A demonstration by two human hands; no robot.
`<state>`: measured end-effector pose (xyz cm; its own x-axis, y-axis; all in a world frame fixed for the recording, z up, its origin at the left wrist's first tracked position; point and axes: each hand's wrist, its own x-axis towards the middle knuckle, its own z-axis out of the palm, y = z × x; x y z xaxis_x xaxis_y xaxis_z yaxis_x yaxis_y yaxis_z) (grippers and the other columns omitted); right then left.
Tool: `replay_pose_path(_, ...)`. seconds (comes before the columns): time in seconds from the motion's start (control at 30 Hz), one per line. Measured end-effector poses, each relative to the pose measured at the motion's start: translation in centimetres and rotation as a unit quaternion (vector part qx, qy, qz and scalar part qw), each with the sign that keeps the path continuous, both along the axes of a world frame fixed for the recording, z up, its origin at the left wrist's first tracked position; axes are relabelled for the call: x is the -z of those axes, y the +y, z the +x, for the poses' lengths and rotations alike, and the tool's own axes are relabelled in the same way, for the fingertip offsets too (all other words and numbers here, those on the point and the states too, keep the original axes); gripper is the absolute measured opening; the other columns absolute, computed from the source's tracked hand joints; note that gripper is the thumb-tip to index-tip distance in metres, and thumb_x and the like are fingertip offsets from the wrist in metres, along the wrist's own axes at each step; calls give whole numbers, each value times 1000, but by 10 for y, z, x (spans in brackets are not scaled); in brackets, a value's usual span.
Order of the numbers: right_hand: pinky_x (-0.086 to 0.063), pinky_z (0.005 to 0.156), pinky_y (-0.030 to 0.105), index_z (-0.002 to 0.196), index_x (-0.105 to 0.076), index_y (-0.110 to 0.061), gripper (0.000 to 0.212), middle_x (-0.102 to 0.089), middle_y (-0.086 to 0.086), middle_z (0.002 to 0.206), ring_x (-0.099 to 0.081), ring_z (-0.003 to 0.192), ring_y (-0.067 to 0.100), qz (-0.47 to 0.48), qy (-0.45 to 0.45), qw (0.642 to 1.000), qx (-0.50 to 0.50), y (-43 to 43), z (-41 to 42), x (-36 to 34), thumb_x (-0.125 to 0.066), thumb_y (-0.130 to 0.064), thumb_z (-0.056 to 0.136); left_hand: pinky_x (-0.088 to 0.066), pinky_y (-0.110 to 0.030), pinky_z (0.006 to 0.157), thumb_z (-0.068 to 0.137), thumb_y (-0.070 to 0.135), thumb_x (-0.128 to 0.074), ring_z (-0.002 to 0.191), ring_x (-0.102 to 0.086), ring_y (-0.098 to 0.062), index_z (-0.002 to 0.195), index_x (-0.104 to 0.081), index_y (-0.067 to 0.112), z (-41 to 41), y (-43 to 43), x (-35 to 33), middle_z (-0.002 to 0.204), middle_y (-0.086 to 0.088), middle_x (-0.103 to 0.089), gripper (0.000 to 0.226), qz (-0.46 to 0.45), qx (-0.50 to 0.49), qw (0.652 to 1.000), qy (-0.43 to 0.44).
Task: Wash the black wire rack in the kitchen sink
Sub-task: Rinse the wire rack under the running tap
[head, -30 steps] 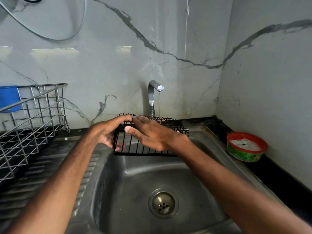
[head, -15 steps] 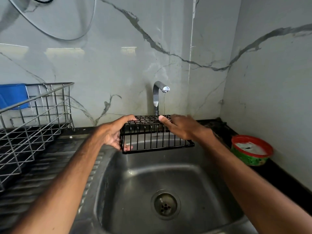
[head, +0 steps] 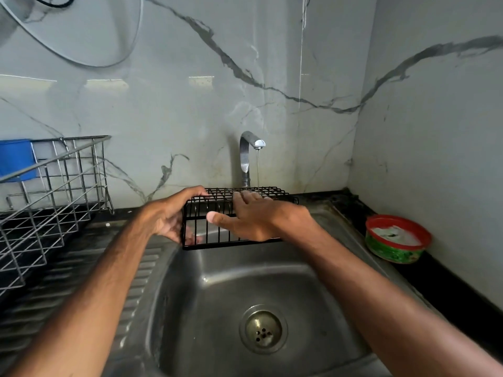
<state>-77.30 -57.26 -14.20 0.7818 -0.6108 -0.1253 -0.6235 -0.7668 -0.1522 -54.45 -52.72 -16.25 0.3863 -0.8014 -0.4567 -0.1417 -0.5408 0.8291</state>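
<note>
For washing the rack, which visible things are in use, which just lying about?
In use: black wire rack, left hand gripping it, right hand on it, running tap, sink.
Lying about: steel dish drainer, blue container, red-rimmed green tub.

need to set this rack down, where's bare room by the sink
Bare: the sink basin around the drain; the ribbed drainboard between it and the dish rack. Crowded: under the tap, left hand and right hand on the black rack.

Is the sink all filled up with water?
No, the sink is not full: its drain lies uncovered and only a thin stream runs from the tap.
</note>
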Motion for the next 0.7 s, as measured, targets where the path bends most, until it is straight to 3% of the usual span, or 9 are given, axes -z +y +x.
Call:
replay_pose_path(0.07,-2,122,51,160,3,-15,110,9,8,167,6,155,27,29,32,998,56,-6,-13,-9,-9,-91,81,-62,-46,68,73,68,-69,90,-75,-44,138,-53,8,1,2,-2,115,-28,-69,89,1,-14,1000,11)
replay_pose_path(0.17,-15,121,55,158,-21,-21,117,-10,6,168,-12,154,31,21,60,991,121,-21,-31,-15,-6,-98,71,-61,-42,59,68,67,-74,88,-75,-42,148,-41,10,0,5,-5,129,-33,-58,103,1,-24,1000,6)
replay_pose_path(0.3,-14,120,56,157,-28,-23,115,-17,4,167,-16,153,33,69,54,986,141,-40,-41,-5,-4,-97,71,-61,-42,59,29,72,-86,87,-76,-39,149,-37,5,-7,8,-12,130,-30,-58,146,7,-8,1000,-28)
replay_pose_path(0.43,-18,120,60,155,-31,-16,126,-22,9,165,-24,150,35,68,-3,990,126,-60,-35,10,-5,-100,65,-62,-41,58,43,62,-86,75,-78,-34,141,-43,11,-23,12,-30,122,-25,-63,118,6,13,995,-94)
replay_pose_path(0.5,-28,118,59,149,-39,-9,126,-41,14,155,-43,140,36,70,-36,990,114,-70,-34,14,-13,-100,66,-62,-39,57,44,60,-87,73,-78,-33,132,-51,11,-30,13,-36,117,-23,-67,106,8,32,991,-127)
replay_pose_path(0.53,-36,113,58,132,-54,-10,115,-59,11,136,-57,122,31,72,-54,992,90,-76,-35,16,-19,-99,69,-63,-40,60,46,59,-87,75,-78,-33,128,-55,12,-31,12,-38,114,-21,-70,100,12,44,988,-150)
replay_pose_path(0.57,-45,106,57,109,-61,-14,95,-66,6,110,-63,101,25,76,-74,992,63,-81,-36,17,-27,-96,73,-64,-42,64,50,59,-87,76,-78,-32,125,-59,13,-34,12,-38,112,-17,-71,92,13,55,983,-173)
replay_pose_path(0.6,-51,99,54,98,-61,-15,81,-65,4,98,-63,91,23,84,-92,992,37,-85,-37,18,-36,-90,79,-64,-42,67,54,56,-89,76,-78,-28,122,-62,13,-35,11,-37,112,-15,-72,84,12,62,980,-188)
replay_pose_path(0.7,-53,95,41,119,-65,-15,57,-68,4,118,-64,107,22,142,-166,976,-11,-90,-39,24,-63,-62,87,-58,-28,55,52,46,-94,70,-70,-16,106,-68,9,-42,5,-32,107,-8,-72,71,28,92,970,-223)
